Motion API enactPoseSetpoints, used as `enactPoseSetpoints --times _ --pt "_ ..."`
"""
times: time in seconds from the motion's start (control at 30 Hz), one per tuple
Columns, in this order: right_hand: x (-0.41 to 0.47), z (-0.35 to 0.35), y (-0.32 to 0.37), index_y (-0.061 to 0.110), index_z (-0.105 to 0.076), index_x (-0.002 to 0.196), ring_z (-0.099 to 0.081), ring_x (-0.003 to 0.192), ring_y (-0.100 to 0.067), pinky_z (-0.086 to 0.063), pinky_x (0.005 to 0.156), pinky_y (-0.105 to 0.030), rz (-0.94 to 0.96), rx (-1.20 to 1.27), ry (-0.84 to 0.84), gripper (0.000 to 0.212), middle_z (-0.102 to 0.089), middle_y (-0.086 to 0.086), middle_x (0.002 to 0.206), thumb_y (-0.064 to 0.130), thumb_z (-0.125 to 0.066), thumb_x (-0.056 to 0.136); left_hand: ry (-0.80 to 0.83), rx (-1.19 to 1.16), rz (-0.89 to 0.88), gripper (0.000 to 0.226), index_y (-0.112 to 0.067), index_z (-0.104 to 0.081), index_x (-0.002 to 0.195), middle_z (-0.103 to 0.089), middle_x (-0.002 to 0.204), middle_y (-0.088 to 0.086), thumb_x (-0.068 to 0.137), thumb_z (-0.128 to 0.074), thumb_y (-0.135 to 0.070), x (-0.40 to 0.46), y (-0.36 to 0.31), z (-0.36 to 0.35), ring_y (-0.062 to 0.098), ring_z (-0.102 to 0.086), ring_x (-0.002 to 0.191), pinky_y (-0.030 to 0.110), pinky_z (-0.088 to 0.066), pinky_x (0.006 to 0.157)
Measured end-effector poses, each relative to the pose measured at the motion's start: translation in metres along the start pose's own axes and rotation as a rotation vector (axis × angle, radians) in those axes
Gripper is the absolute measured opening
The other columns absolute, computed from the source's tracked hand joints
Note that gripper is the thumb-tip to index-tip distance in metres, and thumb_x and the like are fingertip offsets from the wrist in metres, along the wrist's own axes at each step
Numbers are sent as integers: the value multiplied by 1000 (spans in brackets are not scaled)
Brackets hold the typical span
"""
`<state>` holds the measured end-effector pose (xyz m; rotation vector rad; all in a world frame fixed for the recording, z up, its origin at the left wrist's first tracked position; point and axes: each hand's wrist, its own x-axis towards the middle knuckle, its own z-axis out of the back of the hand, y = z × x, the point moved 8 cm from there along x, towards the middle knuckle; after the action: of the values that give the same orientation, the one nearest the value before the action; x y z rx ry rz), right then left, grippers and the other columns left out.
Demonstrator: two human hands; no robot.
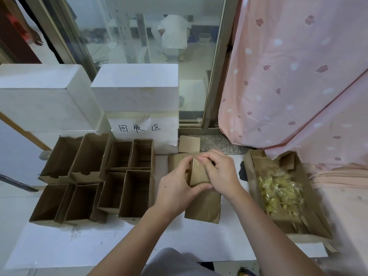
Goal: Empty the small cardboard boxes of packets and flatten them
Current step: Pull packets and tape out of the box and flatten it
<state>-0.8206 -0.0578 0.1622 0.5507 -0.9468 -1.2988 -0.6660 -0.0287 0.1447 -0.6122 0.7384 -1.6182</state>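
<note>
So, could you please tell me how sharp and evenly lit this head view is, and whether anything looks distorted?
Head view: soft, even light and faint shadows; the hands and the small box are fairly sharp; wide-angle bending curves the door frame; the packets look smeared; the glass is hazy.

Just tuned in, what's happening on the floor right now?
A person is holding a small brown cardboard box in both hands: the left hand grips its near side, while the right hand pinches at its taped top. It sits over flattened brown cardboard. To the left stand open, empty brown cardboard boxes. To the right, a larger open cardboard tray box holds a pile of yellowish clear packets.
</note>
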Motion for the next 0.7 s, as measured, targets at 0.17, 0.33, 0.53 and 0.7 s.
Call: enactPoseSetpoints --times 0.17,0.33,0.53,0.7 --pt "-3 -6 -4 25 -79 90 -64 95 -10 -49 86 -28 -1 77 138 8 -72 17 90 23 -73 94 68 -141 18 45 -47 -64 129 -65 114 -34 87 -72 -62 9 15 11 -17 -59 108 37 -55 102" --pt "-8 -17 2 31 -77 95 -62 99 -13 -49 87 -30 -21 99 184 10 -70 9 93 24 -70 93 -57 -86 20 21 -44 -65 99 -67 100 -20 86 -72 -59 12 13 19 0 -63 98 36 -54 87" --pt "-11 -18 5 40 -66 96 -64 100 -2 -48 86 -13 -125 121 198 26 -67 6 102 15 -70 91 -105 -187 74 12 -41 -65 95 -68 94 -19 92 -77 -44 9 27 9 10 -68 81 48 -62 74" --pt "-8 -18 11 23 -72 97 -60 101 -3 -44 86 -10 -33 18 190 23 -66 15 96 8 -75 79 -125 -192 33 7 -32 -77 100 -71 80 -19 99 -71 -29 9 26 10 4 -64 71 43 -60 70"
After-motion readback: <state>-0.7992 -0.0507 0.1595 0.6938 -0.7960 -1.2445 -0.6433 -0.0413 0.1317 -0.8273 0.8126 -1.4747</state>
